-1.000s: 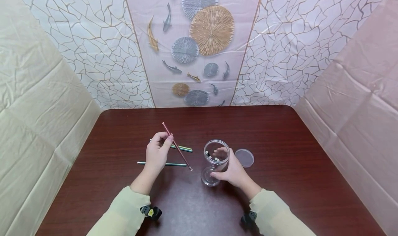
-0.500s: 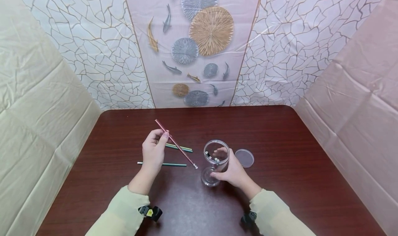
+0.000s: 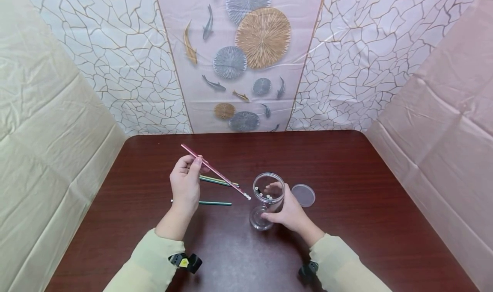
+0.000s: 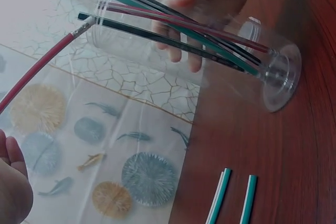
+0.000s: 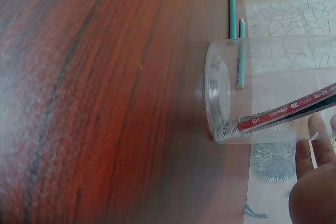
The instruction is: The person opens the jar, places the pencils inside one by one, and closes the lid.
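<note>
My left hand (image 3: 185, 183) pinches a red pencil (image 3: 221, 174) near its upper part, between thumb and fingers. The pencil slants down to the right, its white eraser end just left of the clear jar (image 3: 269, 203). In the left wrist view that eraser (image 4: 88, 21) overlaps the jar's mouth; contact cannot be made out. My right hand (image 3: 289, 213) grips the jar from the right side, thumb toward me. Several pencils (image 4: 173, 24), dark, green and red, lean inside the jar. A red pencil (image 5: 278, 113) reaches the jar's bottom in the right wrist view.
On the table (image 3: 346, 223), a green pencil (image 3: 215, 203) lies left of the jar. Behind it are green and yellow pencils (image 3: 219, 180) side by side, partly covered by the left hand. A round clear lid (image 3: 303, 195) lies right of the jar. Fabric walls surround the table.
My left hand has shifted left and slightly away from me, tilting the red pencil flatter; its eraser end has moved right and up toward the jar's rim. My right hand and the jar stay put.
</note>
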The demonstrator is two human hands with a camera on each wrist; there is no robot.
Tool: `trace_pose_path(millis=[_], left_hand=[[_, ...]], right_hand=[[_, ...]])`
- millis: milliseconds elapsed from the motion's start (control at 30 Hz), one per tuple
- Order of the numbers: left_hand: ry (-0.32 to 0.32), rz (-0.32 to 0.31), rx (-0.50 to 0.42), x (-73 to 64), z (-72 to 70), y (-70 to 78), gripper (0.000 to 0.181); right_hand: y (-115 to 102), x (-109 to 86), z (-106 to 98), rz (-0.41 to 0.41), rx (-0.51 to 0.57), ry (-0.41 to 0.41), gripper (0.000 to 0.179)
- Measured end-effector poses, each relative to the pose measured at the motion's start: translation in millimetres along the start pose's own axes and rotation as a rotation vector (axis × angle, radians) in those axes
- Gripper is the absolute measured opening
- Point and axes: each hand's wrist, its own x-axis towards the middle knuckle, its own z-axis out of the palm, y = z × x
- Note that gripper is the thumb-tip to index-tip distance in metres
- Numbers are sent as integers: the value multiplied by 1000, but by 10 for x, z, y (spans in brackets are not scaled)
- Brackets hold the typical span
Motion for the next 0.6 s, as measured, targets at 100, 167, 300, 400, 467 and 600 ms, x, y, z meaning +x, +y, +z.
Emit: trace_pose_path(millis=[100,167,300,400,467,600], left_hand=[[6,-6,-73,4,25,17,18],[10,-12,-111,8,42,29,18],[15,-10,-152,15,86,64,17],[8,1,-167,11,118,92,17],[-1,10,-166,4,135,107,17],[-22,31,-157,-10,159,131,17]], right_hand=[[161,4,8,4,10,6,79],[189,4,6,4,13,11,79],[210,3,2,1,7,16,78],[219,-1,0,-3,-6,17,78],[226,-3,2,-5,-11,19,78],[231,-3,7,-13,-16,25,78]])
